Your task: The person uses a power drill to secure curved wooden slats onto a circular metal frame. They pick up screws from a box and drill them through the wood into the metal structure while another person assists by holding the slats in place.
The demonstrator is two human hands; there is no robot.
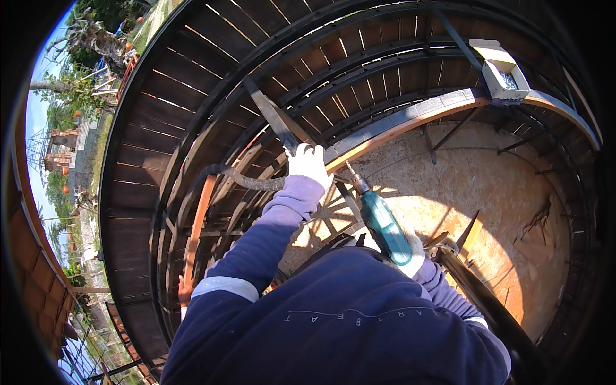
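My gloved left hand (308, 167) has its fingers curled on a dark angled timber (266, 106) where it meets the curved rail (385, 135), which has a grey top and orange wooden side. My gloved right hand (410, 256) grips a teal drill (382, 224) with a silver chuck and thin bit, which points up toward the rail just right of my left hand. A curved grey strip (250, 181) runs leftward from behind my left hand.
An open pale box (504, 74) holding small pieces sits on the rail. Curved slatted tiers (160, 115) surround a dusty, sunlit floor (532, 218) with dark timbers lying on it. Another person's hand (185, 292) holds an orange plank (199, 224) at left. Trees and scaffolding show beyond.
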